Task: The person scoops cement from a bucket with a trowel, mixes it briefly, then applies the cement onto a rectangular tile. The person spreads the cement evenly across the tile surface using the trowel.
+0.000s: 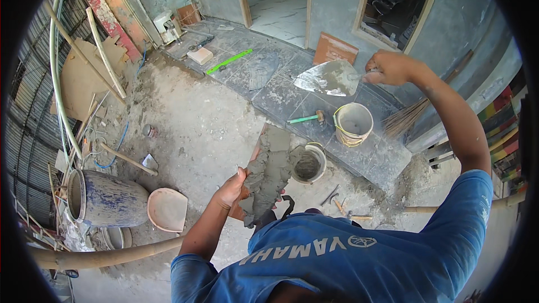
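Note:
My left hand (pixel 229 188) grips the left edge of a terracotta tile (pixel 238 206). Thick wet grey mortar (pixel 270 164) lies over most of the tile's face in uneven ridges. Raised out to the right, my right hand (pixel 393 68) is closed round the handle of a trowel (pixel 330 77). Its broad pointed blade is smeared with mortar and stays apart from the tile. Just beside the tile's right edge stands a bucket (pixel 319 164) with grey mortar inside. The tile partly hides the fingers of my left hand.
On the dark tiled step are a pale bucket (pixel 353 126), a green-handled hammer (pixel 306 118) and a green spirit level (pixel 229 62). Another terracotta tile (pixel 336 49) leans by the wall near a broom (pixel 414 113). A blue drum (pixel 115 197) lies left, near a bamboo pole (pixel 106 255).

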`<state>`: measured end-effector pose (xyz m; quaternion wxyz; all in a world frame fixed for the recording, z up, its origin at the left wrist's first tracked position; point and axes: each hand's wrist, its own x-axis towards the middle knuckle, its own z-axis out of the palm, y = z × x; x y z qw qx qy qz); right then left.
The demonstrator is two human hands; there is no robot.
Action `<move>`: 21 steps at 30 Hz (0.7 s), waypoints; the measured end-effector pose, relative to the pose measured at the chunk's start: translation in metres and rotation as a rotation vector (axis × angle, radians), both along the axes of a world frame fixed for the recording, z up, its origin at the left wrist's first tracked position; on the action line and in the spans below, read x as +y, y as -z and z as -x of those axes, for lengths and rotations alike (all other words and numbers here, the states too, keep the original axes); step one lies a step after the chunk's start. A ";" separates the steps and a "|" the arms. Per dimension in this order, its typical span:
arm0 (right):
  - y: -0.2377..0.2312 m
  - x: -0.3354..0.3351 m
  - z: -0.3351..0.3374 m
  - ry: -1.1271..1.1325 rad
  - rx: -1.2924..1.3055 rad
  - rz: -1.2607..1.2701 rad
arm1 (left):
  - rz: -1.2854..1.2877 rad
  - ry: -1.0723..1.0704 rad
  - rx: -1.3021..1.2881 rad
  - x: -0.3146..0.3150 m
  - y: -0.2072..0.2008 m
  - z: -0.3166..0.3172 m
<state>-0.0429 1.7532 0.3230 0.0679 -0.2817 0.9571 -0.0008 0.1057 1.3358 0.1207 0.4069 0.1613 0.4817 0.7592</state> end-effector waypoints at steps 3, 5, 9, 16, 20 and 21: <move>0.009 -0.033 -0.049 0.213 -0.407 0.239 | -0.206 -0.145 -0.096 0.001 0.026 0.010; 0.026 -0.044 -0.084 0.236 -0.573 0.415 | -0.287 -0.181 -0.115 0.009 0.027 0.017; 0.042 -0.075 -0.109 0.308 -0.751 0.515 | -0.404 -0.333 -0.148 0.024 0.024 0.030; 0.064 -0.102 -0.094 0.356 -0.783 0.500 | -0.381 -0.426 -0.129 0.050 0.029 0.037; 0.076 -0.096 -0.098 0.317 -0.796 0.404 | -0.455 -0.372 -0.130 0.060 0.033 0.040; 0.077 -0.096 -0.100 0.325 -0.799 0.422 | -0.441 -0.410 -0.121 0.060 0.036 0.041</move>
